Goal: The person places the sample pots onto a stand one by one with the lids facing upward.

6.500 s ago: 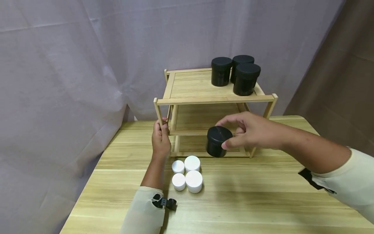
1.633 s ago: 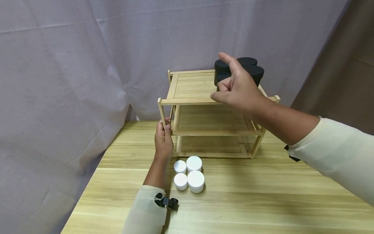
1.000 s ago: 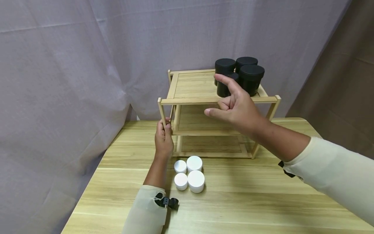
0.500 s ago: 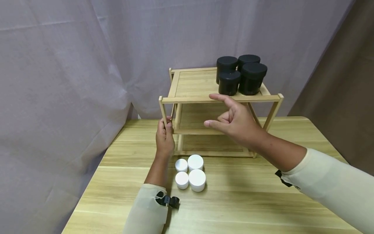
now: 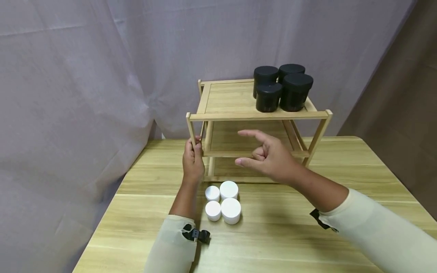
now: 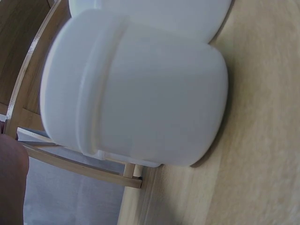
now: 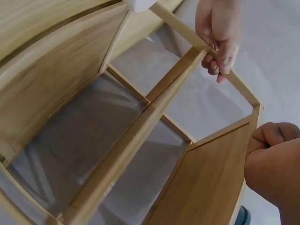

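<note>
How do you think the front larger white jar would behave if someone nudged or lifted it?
The front larger white jar would probably feel stiff, as its walls show no dents. Its smooth sides may be slightly slippery. Being squat and broad-based, it would likely slide on the table rather than tip.

Only a slice of the left hand (image 6: 11, 178) makes it into the left wrist view, and it's right up against the light wooden rack (image 6: 33, 93). The big thing next to it is a white jar (image 6: 159, 93), lid side nearer the hand, base farther from it on the table (image 6: 262, 117). A second white jar (image 6: 173, 18) sits just past that one, kinda cut off. There's also a white edge (image 6: 136, 160) peeking out from behind, can't really tell what. Greyish cloth (image 6: 70, 197) shows beside the hand.
</note>
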`<state>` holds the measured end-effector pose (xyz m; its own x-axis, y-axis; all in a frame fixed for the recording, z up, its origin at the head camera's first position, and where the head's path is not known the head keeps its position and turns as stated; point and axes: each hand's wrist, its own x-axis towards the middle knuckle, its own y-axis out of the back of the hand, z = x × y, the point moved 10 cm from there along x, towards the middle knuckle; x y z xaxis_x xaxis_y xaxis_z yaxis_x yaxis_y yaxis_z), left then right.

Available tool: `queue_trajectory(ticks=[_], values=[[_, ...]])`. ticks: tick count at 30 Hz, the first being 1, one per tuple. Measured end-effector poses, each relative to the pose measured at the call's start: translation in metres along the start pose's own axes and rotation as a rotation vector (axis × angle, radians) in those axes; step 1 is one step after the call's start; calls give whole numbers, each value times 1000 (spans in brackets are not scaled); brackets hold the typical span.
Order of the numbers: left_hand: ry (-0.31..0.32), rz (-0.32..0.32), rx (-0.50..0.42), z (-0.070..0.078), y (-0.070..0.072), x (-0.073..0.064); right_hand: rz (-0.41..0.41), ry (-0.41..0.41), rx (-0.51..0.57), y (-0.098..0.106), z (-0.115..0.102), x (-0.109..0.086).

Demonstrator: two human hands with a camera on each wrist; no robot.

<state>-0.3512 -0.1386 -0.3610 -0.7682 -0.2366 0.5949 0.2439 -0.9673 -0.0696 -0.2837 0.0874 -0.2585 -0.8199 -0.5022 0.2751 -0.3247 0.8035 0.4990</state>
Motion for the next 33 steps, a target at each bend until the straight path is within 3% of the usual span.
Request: queue_trajectory(ticks=[8,16,24,33], values=[[15,-1,-13,-2,-1,-3,-42,-7,-21,-6,12,-8],[12,-1,7,-2,0,-2,-5,-28,93,-4,21,-13],[15,-8,5,-5,-3,-4,-27,-104,168,-15,47,-18],[21,-13,18,-2,0,-2,-34,-119,179,-22,71,-19]])
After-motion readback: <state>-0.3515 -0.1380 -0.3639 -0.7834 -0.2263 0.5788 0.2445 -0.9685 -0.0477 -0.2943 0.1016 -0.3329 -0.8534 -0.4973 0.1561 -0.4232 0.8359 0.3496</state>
